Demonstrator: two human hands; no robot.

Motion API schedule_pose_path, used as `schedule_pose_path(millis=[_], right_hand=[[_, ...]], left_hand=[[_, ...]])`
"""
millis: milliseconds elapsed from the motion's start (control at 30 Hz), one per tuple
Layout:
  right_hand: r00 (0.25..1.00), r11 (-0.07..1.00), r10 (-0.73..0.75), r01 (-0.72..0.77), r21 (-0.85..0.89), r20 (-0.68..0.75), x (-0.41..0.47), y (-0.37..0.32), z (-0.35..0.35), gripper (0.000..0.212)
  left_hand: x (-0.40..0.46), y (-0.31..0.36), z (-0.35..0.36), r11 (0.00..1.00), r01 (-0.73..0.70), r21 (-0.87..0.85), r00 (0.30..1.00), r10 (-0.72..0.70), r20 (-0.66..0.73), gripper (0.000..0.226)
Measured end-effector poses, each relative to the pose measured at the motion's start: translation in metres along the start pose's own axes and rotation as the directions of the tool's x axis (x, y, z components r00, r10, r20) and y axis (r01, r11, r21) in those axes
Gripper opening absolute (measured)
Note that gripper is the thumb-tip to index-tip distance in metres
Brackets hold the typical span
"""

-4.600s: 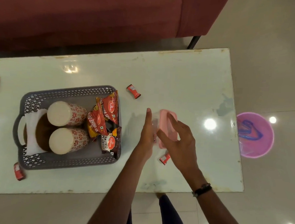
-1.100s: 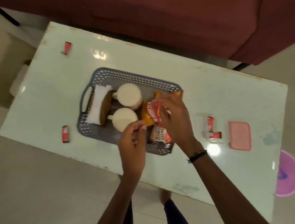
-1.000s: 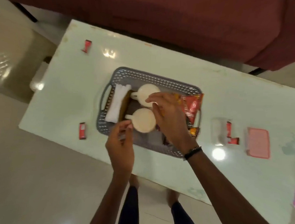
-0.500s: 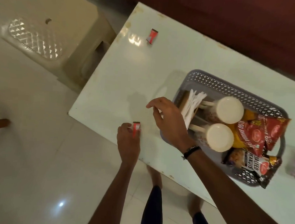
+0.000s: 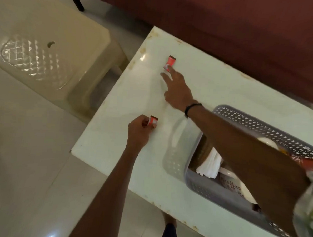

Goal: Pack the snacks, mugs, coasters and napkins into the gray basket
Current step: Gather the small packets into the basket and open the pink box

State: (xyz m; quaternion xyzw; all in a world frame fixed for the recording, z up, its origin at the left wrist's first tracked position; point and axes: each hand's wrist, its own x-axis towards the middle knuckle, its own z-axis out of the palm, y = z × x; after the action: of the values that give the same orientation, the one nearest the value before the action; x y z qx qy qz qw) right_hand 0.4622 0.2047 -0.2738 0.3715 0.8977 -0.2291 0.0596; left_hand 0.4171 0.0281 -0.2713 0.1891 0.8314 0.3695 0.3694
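My left hand (image 5: 140, 130) pinches a small red snack packet (image 5: 153, 121) just above the white table (image 5: 119, 120) near its left end. My right hand (image 5: 176, 88) stretches far across the table with fingers spread, its fingertips touching a second small red packet (image 5: 169, 63) that lies flat near the far edge. The gray basket (image 5: 226, 194) stands at the right, under my right forearm. White napkins (image 5: 210, 165), a brown coaster (image 5: 203, 147), a patterned mug (image 5: 238, 186) and red snack bags (image 5: 304, 160) show inside it, partly hidden by the arm.
A cream plastic stool (image 5: 47, 47) stands on the tiled floor just left of the table. A dark red sofa (image 5: 227, 28) runs along the table's far side. My feet show below the near table edge.
The view swung left. My left hand lifted the near red packet and holds it. My right hand left the basket's handle and reached out to the far packet.
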Motion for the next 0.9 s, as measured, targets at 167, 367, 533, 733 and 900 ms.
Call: schedule_pose_path(millis=[167, 367, 533, 733, 900], right_hand=[[0.996, 0.995, 0.053, -0.047, -0.084, 0.068, 0.051, 0.011, -0.005, 0.065], [0.980, 0.995, -0.076, 0.063, -0.075, -0.185, -0.010, -0.003, 0.021, 0.037], [0.993, 0.992, -0.112, 0.110, -0.061, -0.030, -0.078, -0.010, 0.026, 0.033], [0.974, 0.874, 0.118, -0.010, 0.486, -0.192, -0.155, -0.005, -0.027, 0.021], [0.887, 0.662, 0.367, -0.036, 0.749, -0.282, -0.243, 0.046, -0.074, 0.018]], left_hand=[[0.009, -0.006, 0.002, 0.993, 0.063, -0.100, 0.998, -0.060, 0.032, 0.015], [0.007, -0.003, 0.005, 0.988, 0.083, -0.130, 0.996, -0.085, -0.006, 0.015], [0.001, 0.002, 0.004, 0.989, 0.115, -0.094, 0.993, -0.118, -0.029, 0.014], [-0.059, 0.042, 0.024, 0.977, 0.073, -0.199, 0.990, -0.095, -0.104, 0.018], [-0.137, 0.096, 0.073, 0.944, -0.001, -0.330, 0.998, -0.018, -0.053, 0.017]])
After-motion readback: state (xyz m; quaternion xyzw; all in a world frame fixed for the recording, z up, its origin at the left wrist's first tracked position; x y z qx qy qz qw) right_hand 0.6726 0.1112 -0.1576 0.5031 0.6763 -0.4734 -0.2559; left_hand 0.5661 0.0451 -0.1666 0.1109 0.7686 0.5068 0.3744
